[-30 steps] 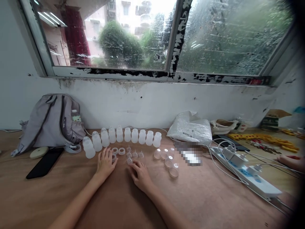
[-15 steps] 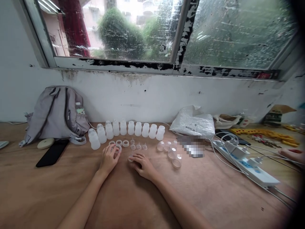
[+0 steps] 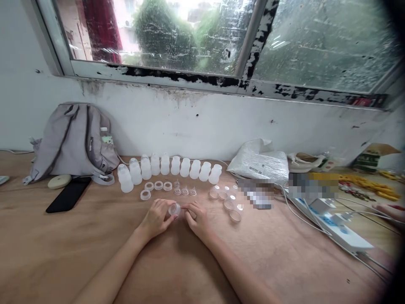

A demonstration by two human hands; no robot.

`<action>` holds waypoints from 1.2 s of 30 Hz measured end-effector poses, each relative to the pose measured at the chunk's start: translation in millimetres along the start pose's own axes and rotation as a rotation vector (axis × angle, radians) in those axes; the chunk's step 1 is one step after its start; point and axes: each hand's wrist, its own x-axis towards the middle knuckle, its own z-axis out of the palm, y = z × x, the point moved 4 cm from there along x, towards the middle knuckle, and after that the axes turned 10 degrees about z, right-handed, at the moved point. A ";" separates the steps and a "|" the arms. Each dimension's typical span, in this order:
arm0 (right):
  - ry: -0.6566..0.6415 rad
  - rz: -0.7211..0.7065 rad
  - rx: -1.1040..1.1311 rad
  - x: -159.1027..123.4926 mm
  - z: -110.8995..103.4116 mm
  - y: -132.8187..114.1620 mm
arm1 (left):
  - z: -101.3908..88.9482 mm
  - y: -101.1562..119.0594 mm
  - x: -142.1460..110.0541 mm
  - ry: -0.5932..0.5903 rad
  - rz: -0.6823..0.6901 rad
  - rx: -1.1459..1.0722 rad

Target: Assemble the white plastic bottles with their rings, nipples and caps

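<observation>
My left hand (image 3: 159,217) grips a translucent bottle collar ring (image 3: 174,209) on edge between thumb and fingers, just above the wooden table. From the right, my right hand (image 3: 196,217) meets it with fingers pinched on the bottle nipple at the ring's side; the nipple is mostly hidden. Several loose collar rings (image 3: 158,185) lie ahead of my left hand. Beside them stand several clear nipples (image 3: 185,191). Clear dome caps (image 3: 229,204) lie right of my right hand. Frosted baby bottles (image 3: 185,168) form a curved row behind; those at the left carry tops.
A grey backpack (image 3: 76,139), a black phone (image 3: 68,195) and a round cream case (image 3: 59,181) are at the left. Rightward are a silvery plastic package (image 3: 259,160), a power strip (image 3: 344,232) with cables, and another person's hand (image 3: 390,210) at the edge.
My left hand has brought a collar ring from the ring group toward me and rightward. My right hand has shifted slightly right, and both hands now meet at the ring.
</observation>
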 end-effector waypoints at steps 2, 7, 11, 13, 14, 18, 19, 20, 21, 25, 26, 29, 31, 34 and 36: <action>0.026 0.020 -0.014 0.2 0.9 2.5 | 3.4 -1.4 -0.2 -0.029 -0.008 0.004; 0.011 0.042 -0.055 0.3 3.6 3.7 | 8.2 -3.1 -0.9 -0.123 0.005 -0.012; -0.023 0.023 -0.093 -1.1 5.5 1.9 | 10.3 -3.2 -1.1 -0.169 -0.003 -0.008; -0.030 0.014 -0.103 -1.7 5.9 1.3 | 11.0 -4.1 -1.4 -0.180 -0.010 -0.021; -0.033 0.014 -0.108 -1.9 6.0 1.1 | 11.0 -4.5 -1.6 -0.182 -0.013 -0.031; -0.049 0.019 -0.127 -1.7 6.7 0.0 | 7.9 -4.6 -1.1 -0.151 -0.042 -0.065; -0.050 0.020 -0.128 -1.7 6.9 -0.3 | 6.9 -4.4 -0.7 -0.130 -0.056 -0.070; -0.049 0.021 -0.129 -1.6 7.1 -0.5 | 6.2 -4.2 -0.4 -0.107 -0.074 -0.075; -0.049 0.022 -0.128 -1.5 7.5 -0.5 | 6.0 -4.3 -0.1 -0.080 -0.093 -0.080; -0.048 0.020 -0.115 -1.2 8.9 1.2 | 10.8 -6.1 -0.9 0.008 -0.151 -0.120; -0.047 0.019 -0.110 -1.2 9.0 1.7 | 12.6 -6.8 -1.5 0.024 -0.163 -0.135; -0.044 0.019 -0.091 -1.5 7.4 1.9 | 14.5 -9.8 -3.6 0.088 -0.251 -0.183; -0.052 0.010 -0.059 -2.2 5.8 -0.3 | 13.1 -11.1 -4.7 0.141 -0.338 -0.248; -0.090 -0.012 -0.007 -4.0 5.7 -5.9 | 12.0 -9.7 -4.4 0.172 -0.431 -0.372; -0.113 -0.019 -0.005 -5.5 7.8 -8.5 | 13.3 -7.1 -3.5 0.163 -0.452 -0.444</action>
